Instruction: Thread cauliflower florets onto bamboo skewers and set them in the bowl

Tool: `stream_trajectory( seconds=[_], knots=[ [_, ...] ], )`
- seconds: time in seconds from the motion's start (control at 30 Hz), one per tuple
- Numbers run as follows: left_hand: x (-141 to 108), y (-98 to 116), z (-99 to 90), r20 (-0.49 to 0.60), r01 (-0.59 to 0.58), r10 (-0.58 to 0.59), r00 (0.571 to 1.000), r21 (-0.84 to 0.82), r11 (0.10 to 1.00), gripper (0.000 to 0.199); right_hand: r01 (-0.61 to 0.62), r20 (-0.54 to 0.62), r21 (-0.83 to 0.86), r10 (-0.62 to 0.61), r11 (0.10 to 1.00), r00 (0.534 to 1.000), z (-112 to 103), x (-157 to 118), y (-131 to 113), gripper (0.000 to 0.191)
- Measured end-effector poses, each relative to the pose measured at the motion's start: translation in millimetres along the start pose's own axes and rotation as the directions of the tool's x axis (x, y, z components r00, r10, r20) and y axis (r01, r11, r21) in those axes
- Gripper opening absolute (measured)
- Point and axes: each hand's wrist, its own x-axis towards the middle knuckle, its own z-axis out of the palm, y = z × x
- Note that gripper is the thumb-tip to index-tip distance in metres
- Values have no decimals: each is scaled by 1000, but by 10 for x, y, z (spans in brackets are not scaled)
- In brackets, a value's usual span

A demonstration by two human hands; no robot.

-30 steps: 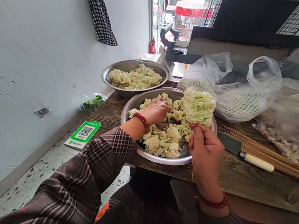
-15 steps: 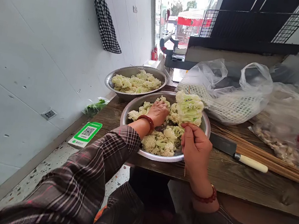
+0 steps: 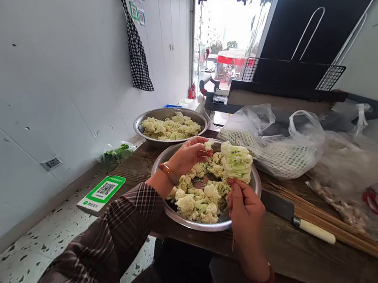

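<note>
Over the near metal bowl (image 3: pixel 211 228), my left hand (image 3: pixel 189 156) pinches a small cauliflower floret (image 3: pixel 209 144) in its raised fingertips. My right hand (image 3: pixel 245 206) is closed on a thin skewer, whose lower end sticks out below the fist. Several cauliflower pieces (image 3: pixel 237 161) are packed on that skewer, upright above my fingers at the bowl's right side. Loose florets (image 3: pixel 197 205) lie in the near bowl. A second metal bowl (image 3: pixel 139 129) behind it, to the left, holds more cauliflower (image 3: pixel 173 127).
Right of the bowl, a cleaver (image 3: pixel 313 230) lies beside a bundle of thin sticks (image 3: pixel 338 224) on the wooden table (image 3: pixel 282 253). Plastic bags (image 3: pixel 284 152) stand behind them. A green QR-code sign (image 3: pixel 102 192) is at the table's left edge.
My left hand has risen out of the near bowl with a floret in its fingertips. My right hand still holds the loaded skewer. The view has tilted upward.
</note>
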Motion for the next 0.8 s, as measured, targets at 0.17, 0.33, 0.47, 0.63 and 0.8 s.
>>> stream_trajectory(
  seconds=[0.17,0.33,0.47,0.63,0.8],
  knots=[
    [-55,42,2,43,20,-15,999,-109,994,21,-8,-7,-30,8,1000,1000,11,-21,-24,33],
    [-86,58,3,74,-2,10,997,-116,993,12,17,-21,-68,-18,998,1000,26,-32,-62,33],
    [-109,65,1,56,-46,46,997,-6,999,10,23,-52,-95,-28,995,998,28,-44,-83,33],
    [-106,34,-10,132,-192,151,980,408,892,8,29,-56,-82,-33,996,998,17,-47,-98,29],
    [-50,-26,-55,279,-252,89,956,628,736,11,51,-46,-98,-56,994,997,-11,-26,-66,29]
  ],
)
